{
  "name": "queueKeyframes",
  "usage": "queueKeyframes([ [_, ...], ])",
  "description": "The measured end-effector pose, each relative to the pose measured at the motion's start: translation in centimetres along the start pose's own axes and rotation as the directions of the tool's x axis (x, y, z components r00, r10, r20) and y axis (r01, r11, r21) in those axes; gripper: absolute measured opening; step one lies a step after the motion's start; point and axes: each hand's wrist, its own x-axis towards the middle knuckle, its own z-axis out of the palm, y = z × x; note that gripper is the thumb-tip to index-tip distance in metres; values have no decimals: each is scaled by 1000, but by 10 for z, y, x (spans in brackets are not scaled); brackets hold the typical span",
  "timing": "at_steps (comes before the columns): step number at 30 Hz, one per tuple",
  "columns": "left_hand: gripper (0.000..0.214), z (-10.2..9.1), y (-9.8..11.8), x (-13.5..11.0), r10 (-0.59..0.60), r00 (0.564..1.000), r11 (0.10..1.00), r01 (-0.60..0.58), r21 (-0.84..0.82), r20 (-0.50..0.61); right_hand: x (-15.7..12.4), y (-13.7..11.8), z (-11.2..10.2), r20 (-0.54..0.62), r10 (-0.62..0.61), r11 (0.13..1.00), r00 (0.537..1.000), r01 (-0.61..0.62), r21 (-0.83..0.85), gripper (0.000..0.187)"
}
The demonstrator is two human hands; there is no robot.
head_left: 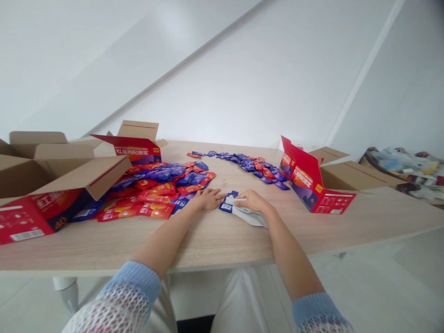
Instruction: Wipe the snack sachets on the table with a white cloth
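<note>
My left hand (210, 199) lies flat with its fingers stretched out, its tips at the left edge of a blue pouch (226, 206). That pouch rests on the table in front of me, its printed label facing up. In my right hand (252, 201) is a bunched grey-white cloth (249, 216), held with the fingers closed. The cloth covers the right part of the pouch. To the left, a heap of red and blue pouches (156, 189) reaches up to my left hand.
A curved row of smaller-looking blue and red pouches (249, 164) lies farther back. Open red cartons stand at the left front (38, 208), left back (137, 152) and right (305, 185). A bin of plastic waste (409, 164) sits beyond the wooden table's (222, 245) right end.
</note>
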Motion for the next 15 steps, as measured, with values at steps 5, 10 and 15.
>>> queueKeyframes([
  [5,52,-5,5,-2,-31,998,1000,31,3,57,-5,-9,-5,230,-27,972,973,-28,234,47],
  [10,51,-6,3,-6,-7,996,1000,8,-9,89,-11,-31,-3,481,-142,898,865,-91,430,50],
  [15,52,0,-1,-3,14,998,1000,-15,11,61,-4,-31,4,57,12,780,998,-45,625,59],
])
